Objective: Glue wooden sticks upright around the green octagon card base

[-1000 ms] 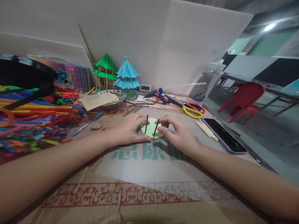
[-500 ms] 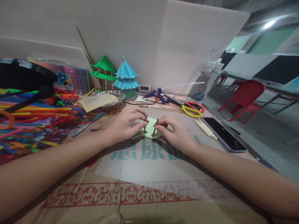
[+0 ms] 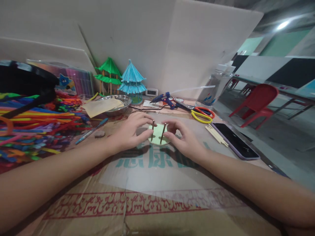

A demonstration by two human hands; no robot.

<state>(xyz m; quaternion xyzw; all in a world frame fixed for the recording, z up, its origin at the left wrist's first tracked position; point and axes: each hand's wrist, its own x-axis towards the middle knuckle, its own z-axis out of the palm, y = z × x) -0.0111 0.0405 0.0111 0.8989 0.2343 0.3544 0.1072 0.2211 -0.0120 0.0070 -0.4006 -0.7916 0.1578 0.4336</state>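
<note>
A pale green disc (image 3: pixel 157 138) lies on a translucent sheet over printed cardboard. Two short brown sticks stand on it: the left stick (image 3: pixel 153 131) is upright and the right stick (image 3: pixel 162 133) leans a little to the right. My left hand (image 3: pixel 136 130) has thumb and forefinger around the left stick, the fingertips against it. At the right stick, my right hand (image 3: pixel 183 137) has thumb and forefinger curved and apart, close beside the stick; whether they touch it is hard to tell.
Colourful pipe cleaners (image 3: pixel 36 127) fill the left. Behind are green (image 3: pixel 108 73) and blue (image 3: pixel 132 78) model pavilions, a metal dish (image 3: pixel 125 102) and a glue gun (image 3: pixel 163 98). Scissors (image 3: pixel 201 114), pale sticks (image 3: pixel 217 135) and a phone (image 3: pixel 235 141) are at the right.
My right thumb and forefinger have parted and eased back slightly from the right stick. My left hand has barely moved. Both sticks still stand on the disc.
</note>
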